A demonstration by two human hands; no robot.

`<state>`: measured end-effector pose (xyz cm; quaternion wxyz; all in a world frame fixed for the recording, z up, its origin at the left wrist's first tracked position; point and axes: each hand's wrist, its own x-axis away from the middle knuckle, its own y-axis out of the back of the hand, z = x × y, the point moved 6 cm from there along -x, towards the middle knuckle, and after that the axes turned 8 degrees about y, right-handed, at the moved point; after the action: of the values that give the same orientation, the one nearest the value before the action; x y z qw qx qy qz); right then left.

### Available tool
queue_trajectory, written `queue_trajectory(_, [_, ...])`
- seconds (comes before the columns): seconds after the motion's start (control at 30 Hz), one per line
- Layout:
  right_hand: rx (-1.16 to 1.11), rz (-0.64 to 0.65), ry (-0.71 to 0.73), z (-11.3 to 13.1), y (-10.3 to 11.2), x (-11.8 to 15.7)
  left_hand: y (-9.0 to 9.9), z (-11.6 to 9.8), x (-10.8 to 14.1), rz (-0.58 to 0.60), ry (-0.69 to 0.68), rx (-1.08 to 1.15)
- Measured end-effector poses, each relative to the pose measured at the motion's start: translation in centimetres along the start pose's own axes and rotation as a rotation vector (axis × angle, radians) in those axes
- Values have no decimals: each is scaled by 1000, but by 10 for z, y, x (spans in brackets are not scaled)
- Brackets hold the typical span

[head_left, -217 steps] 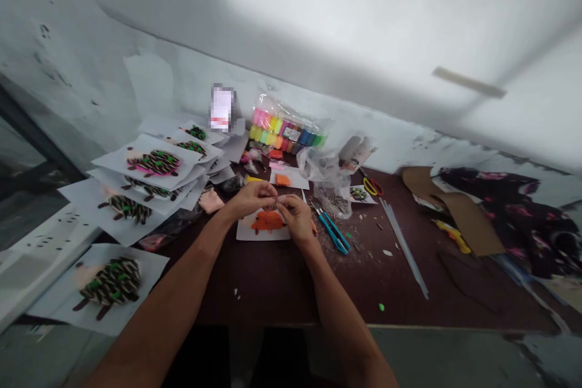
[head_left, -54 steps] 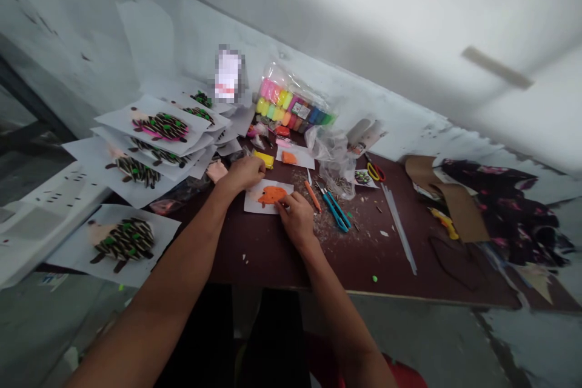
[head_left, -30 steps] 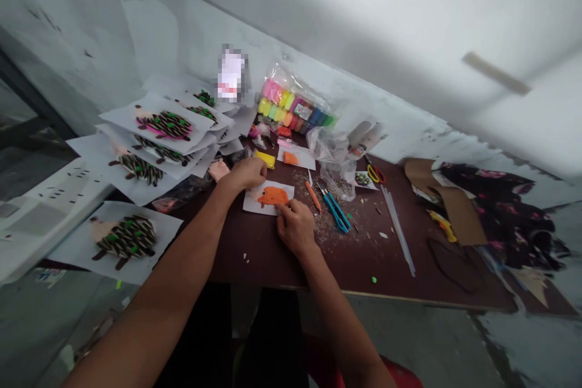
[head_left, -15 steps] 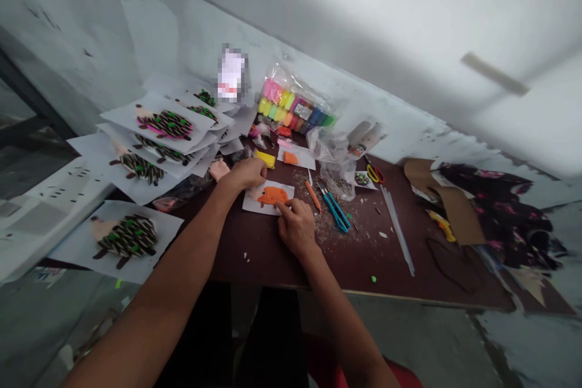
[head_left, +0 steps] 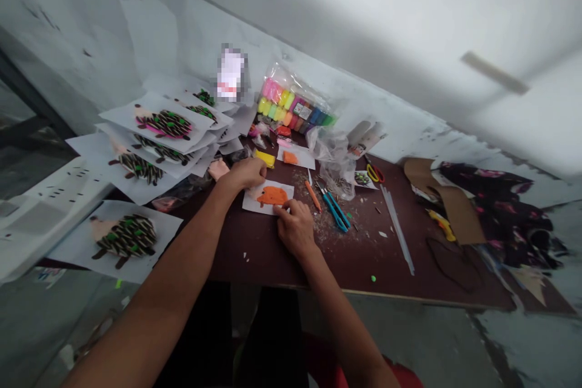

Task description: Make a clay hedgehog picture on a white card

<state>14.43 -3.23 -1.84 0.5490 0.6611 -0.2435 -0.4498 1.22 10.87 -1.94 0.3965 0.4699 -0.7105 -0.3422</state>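
Note:
A white card (head_left: 255, 201) lies on the dark table with a flat orange clay shape (head_left: 271, 196) on it. My left hand (head_left: 247, 173) rests on the card's upper left corner, fingers curled downward. My right hand (head_left: 295, 229) lies at the card's lower right edge, its fingertips touching the card close to the clay. Those fingertips hide whatever might lie between them. A yellow clay piece (head_left: 265, 159) sits just beyond my left hand, and an orange-handled tool (head_left: 313, 195) lies to the right of the card.
Blue-handled scissors (head_left: 334, 211) and clay crumbs lie to the right. Beyond stand a bag of coloured clay (head_left: 291, 104) and a plastic bag (head_left: 334, 160). Stacked hedgehog pictures on paper (head_left: 157, 133) fill the left; cardboard (head_left: 459, 215) and patterned cloth (head_left: 495, 212) lie right.
My hands, together above the card in the oldest frame, now rest apart on its edges. The view has tilted and shifted. Across the last second, little has moved.

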Motion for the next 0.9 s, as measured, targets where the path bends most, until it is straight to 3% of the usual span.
queue_trajectory(0.67, [-32,-82,-94,-9,-1,2,0,0,1,22,-1,-4])
queue_trajectory(0.9, [7,-63,-11,-3,-1,0,0,0,0,13,1,-21])
